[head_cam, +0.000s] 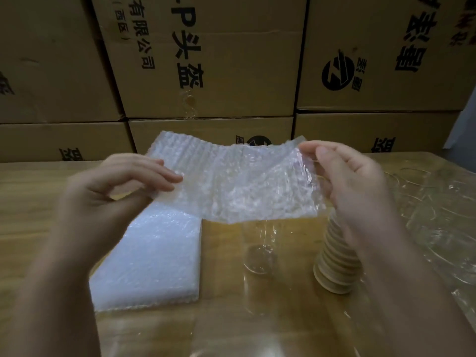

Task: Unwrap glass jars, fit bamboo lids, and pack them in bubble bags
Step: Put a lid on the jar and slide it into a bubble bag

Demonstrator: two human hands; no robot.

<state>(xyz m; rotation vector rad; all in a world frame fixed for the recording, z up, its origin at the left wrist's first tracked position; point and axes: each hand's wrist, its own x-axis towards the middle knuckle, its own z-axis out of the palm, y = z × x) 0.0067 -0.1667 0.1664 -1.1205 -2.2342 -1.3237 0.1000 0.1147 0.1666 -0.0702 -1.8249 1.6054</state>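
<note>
A clear bubble bag is held up above the table between both hands. My left hand pinches its left edge and my right hand pinches its upper right corner. Under the bag a clear glass jar stands on the table, its top hidden by the bag. To the jar's right stands a stack of round bamboo lids, partly behind my right hand. A pile of flat bubble bags lies at the left.
Clear plastic wrap with glass jars lies crumpled at the table's right side. Stacked cardboard boxes form a wall right behind the wooden table.
</note>
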